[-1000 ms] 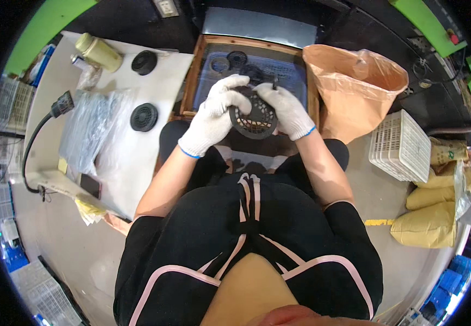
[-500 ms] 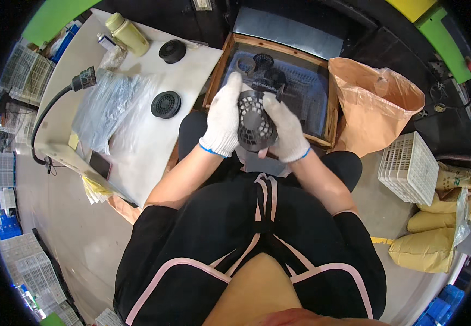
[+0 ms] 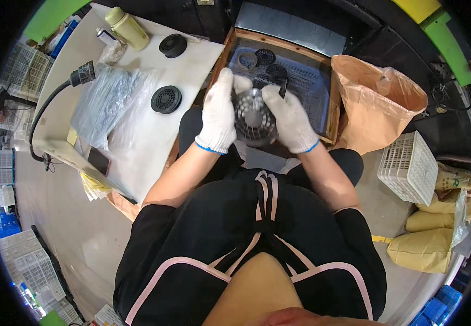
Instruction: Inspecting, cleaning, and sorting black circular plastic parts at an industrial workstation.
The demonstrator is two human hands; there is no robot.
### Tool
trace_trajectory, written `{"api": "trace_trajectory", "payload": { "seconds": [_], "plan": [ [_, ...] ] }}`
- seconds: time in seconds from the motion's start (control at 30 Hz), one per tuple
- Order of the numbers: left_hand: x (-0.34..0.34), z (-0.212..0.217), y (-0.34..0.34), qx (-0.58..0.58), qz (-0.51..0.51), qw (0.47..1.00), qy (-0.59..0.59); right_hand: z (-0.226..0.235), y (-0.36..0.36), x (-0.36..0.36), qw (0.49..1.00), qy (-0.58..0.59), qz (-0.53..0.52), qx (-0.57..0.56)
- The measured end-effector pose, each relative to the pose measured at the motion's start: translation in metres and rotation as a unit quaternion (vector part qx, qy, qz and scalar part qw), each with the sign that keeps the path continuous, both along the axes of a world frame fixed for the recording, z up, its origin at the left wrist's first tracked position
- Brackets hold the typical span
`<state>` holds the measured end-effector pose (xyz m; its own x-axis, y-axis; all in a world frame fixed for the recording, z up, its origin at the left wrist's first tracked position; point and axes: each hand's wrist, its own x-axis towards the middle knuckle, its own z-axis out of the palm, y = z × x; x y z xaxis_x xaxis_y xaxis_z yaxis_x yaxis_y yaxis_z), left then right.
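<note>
While hands (image 3: 219, 114) holding grille (image 3: 254, 118) partly hide tray (image 3: 334, 111), paper bag (image 3: 366, 125) alongside

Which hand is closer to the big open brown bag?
Right. The right hand is just left of the bag; the left hand is farther left, on the other side of the black grille.

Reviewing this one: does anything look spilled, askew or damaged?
Nothing spilled or damaged stands out. The clear plastic film lies rumpled on the white tabletop, which looks untidy. The round black perforated plastic part between the white-gloved left hand and right hand is blurred, so small flaws can't be ruled out.
</note>
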<state>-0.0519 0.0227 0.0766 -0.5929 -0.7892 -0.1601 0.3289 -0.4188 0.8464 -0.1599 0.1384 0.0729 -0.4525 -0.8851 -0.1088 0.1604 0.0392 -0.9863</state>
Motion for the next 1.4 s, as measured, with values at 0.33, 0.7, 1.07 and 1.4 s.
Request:
{"api": "trace_trajectory", "payload": {
  "seconds": [0.33,0.7,1.07,1.4],
  "plan": [
    [0.013,-0.004,-0.006,-0.06,-0.08,0.995,-0.011,-0.008,-0.01,0.02,0.979,-0.202,0.005,-0.039],
    [0.059,-0.1,-0.144,-0.416,0.008,0.858,-0.303,-0.06,-0.024,-0.003,0.993,-0.07,0.024,0.089],
    [0.114,-0.109,-0.226,-0.595,0.105,0.614,-0.508,-0.166,-0.038,-0.072,0.927,0.153,0.07,0.334],
    [0.023,-0.086,-0.1,-0.64,-0.178,0.699,-0.264,-0.248,-0.143,-0.115,0.776,0.549,0.133,0.282]
  ]
}}
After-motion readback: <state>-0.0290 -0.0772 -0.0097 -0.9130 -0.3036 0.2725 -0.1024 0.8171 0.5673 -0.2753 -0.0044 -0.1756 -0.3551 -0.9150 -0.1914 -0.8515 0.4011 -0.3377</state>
